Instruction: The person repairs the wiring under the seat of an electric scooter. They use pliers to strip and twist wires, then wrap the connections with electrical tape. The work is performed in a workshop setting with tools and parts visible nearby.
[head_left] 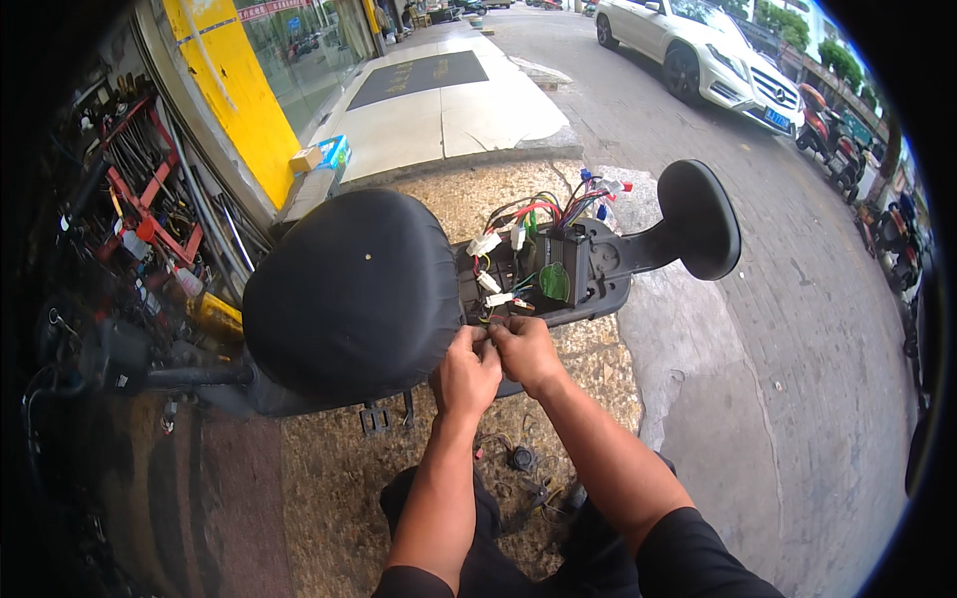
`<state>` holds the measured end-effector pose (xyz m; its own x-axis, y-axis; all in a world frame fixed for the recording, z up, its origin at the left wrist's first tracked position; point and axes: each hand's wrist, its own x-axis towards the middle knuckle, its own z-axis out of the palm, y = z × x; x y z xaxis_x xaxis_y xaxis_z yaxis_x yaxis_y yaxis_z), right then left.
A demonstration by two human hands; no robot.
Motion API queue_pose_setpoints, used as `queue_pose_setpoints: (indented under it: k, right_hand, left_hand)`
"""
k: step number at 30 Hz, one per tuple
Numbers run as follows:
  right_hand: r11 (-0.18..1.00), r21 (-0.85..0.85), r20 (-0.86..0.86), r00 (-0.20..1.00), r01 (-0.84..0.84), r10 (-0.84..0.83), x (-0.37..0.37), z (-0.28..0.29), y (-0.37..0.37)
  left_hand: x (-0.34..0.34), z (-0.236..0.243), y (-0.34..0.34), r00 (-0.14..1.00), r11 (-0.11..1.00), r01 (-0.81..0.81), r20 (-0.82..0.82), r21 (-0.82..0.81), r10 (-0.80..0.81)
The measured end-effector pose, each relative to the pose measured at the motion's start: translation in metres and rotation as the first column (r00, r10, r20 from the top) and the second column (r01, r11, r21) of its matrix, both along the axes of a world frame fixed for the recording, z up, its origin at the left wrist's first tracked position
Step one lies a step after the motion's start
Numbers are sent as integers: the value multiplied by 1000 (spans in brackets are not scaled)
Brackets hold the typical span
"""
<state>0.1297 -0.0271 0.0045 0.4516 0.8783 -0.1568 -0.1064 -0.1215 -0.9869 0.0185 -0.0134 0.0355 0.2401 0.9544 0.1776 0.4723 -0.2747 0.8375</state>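
Both hands meet at the near edge of an opened scooter body, just right of its black seat (349, 289). My left hand (469, 371) and my right hand (526, 351) have their fingers pinched together, on thin wires (490, 320) that show just above the fingertips. What exactly lies between the fingers is too small to make out. Beyond them are white connectors (485, 243) and coloured wires, beside a dark finned controller box (566, 257) with a green leaf-like piece (554, 282) on it. A black padded backrest (701, 219) sticks out to the right.
Left of the seat stands a cluttered red tool rack (150, 189). Small boxes (324, 154) rest by the yellow wall post (234, 100). Loose wired parts (520, 458) lie on the ground near my legs. A white car (698, 55) and parked scooters (832, 145) are along the street.
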Motion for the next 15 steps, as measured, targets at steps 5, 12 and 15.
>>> queue_pose_setpoints:
  k: [5, 12, 15]
  right_hand:
    - [999, -10, -174, 984, -48, 45, 3, 2, -5]
    - [998, 46, -297, 954, -41, 53, 4, -1, -6]
    - [997, 64, -313, 947, -51, 69, 4, 0, -8]
  left_hand:
    - [4, -9, 6, 1000, 999, -10, -1, 42, 10]
    - [6, -13, 5, 999, 978, -31, -2, 208, 32]
    - [8, -14, 8, 999, 965, -33, -4, 261, 36]
